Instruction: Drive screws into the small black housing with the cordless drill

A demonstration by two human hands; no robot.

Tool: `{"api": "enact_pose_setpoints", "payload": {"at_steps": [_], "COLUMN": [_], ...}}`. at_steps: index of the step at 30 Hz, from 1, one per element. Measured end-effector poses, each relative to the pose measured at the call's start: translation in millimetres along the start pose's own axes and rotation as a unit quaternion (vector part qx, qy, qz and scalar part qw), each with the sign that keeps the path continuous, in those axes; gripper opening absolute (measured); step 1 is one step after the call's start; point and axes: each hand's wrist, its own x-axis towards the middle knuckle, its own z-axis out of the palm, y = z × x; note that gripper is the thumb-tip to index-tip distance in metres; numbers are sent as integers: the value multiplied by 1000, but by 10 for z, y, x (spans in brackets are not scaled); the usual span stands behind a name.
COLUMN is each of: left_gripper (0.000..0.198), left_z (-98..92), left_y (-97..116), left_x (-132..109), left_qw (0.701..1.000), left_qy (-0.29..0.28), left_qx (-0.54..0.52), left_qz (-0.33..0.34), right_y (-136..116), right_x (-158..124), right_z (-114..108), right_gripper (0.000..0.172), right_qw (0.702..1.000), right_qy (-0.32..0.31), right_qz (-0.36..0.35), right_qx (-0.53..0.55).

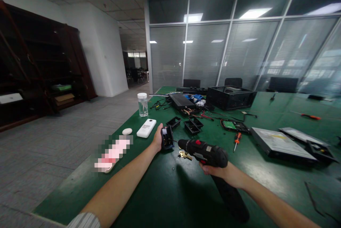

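Observation:
My left hand (158,139) is closed around the side of a small black open-fronted plastic housing (170,145), tilted up above the table. Its inner parts are too small to make out. In my right hand (213,170) is a black cordless drill (204,152), gripped by the handle, with its chuck pointing left toward the housing. The bit's tip comes close to the housing's right side; whether they touch I cannot tell. Below the chuck lie several small brass-coloured metal pieces (184,155). Similar black housings (192,127) stand just beyond.
On the green table (149,192) stand a clear jar (142,105), a white power bank (146,128) and a pixelated flat object (114,154) at left. Rightward lie a screwdriver (237,139), an optical drive (282,144) and a circuit board (230,125). A black case (230,98) sits behind.

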Motion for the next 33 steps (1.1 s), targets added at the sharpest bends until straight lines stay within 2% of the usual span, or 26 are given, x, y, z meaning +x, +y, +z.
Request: {"api": "enact_pose_setpoints", "payload": {"at_steps": [10,24,33], "left_gripper": [41,40,42], "left_z": [12,20,12], "left_y": [8,14,8], "left_x": [-22,-31,-19], "left_qw": [1000,1000,1000], "left_qy": [-2,0,-10], "left_qx": [-2,-9,-11], "left_qz": [0,-6,5], "right_y": [-22,-16,-60], "right_x": [-10,-21,-10], "right_z": [-1,-2,11], "right_gripper": [33,38,32], "right_qw": [1000,1000,1000], "right_qy": [-8,11,-13], "right_qz": [-7,7,-14], "right_qx": [16,9,9]}}
